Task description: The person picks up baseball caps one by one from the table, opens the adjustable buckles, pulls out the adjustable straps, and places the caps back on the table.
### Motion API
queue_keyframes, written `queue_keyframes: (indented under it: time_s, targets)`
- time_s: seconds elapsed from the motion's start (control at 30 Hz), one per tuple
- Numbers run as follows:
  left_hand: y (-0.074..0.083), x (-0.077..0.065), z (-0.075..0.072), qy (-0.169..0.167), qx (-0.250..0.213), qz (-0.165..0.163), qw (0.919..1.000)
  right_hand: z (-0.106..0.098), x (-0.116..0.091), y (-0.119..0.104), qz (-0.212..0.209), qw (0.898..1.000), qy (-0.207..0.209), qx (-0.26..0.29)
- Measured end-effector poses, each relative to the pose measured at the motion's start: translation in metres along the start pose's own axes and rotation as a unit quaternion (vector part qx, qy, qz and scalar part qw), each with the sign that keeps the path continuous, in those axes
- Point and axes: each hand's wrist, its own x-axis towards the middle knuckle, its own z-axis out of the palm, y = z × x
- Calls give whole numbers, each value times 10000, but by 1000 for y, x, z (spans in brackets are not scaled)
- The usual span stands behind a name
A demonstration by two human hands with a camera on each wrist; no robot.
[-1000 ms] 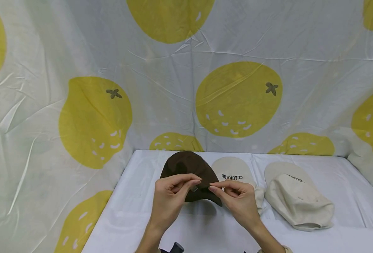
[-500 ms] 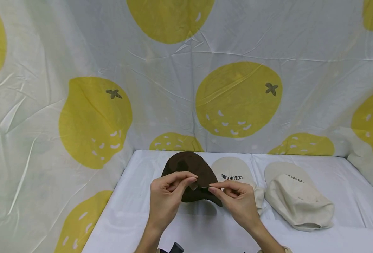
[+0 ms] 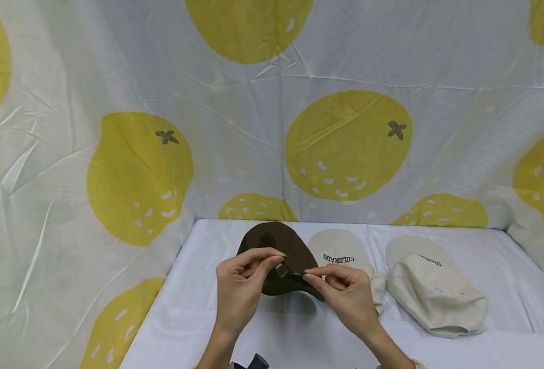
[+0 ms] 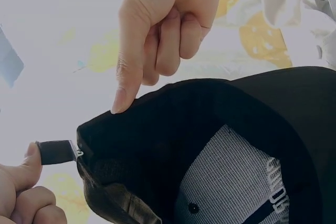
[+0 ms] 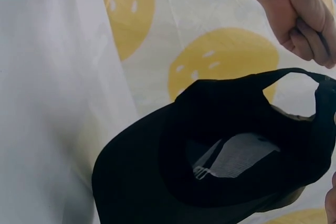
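Note:
A dark brown cap (image 3: 276,241) is held up in the middle, its opening toward the hands. My left hand (image 3: 240,287) pinches the free end of its back strap, a small brown tab (image 3: 282,270) showing below the fingertips. In the left wrist view that strap (image 4: 56,152) runs from a metal buckle (image 4: 79,153) to the left thumb. My right hand (image 3: 345,294) pinches the cap's back edge; across the left wrist view, a straight finger and thumb meet at that edge. Pale mesh lining (image 5: 247,153) shows inside, and the brim (image 5: 136,182) points away from the hands.
Two cream caps with dark lettering lie on the white-covered table (image 3: 184,328): one cream cap (image 3: 338,243) just behind the right hand, another cream cap (image 3: 438,297) farther right. A lemon-printed curtain (image 3: 235,128) surrounds the table at the back and sides.
My left hand has moved a little left and up, away from the right hand, and more of the strap tab shows beneath its fingertips. The right hand has barely moved.

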Motion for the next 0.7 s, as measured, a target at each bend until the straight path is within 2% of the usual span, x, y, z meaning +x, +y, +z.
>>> queue_keyframes:
  time_s: [0.17, 0.27, 0.4, 0.5, 0.7]
  targets:
    - [2, 1, -3, 107, -25, -132, 9999, 0, 0, 0, 21, 10000, -31, -47]
    - [5, 2, -10, 343, -54, -244, 9991, 0, -1, 0, 114, 9999, -13, -89]
    - [10, 4, -19, 621, -25, -465, 9970, 1, -1, 0, 21, 10000, 14, -18]
    - [11, 6, -21, 583, 25, -589, 9966, 3, -2, 0, -118, 9999, -32, 54]
    - [13, 6, -22, 587, 9, -684, 9959, 4, -1, 1, -44, 10000, -10, -61]
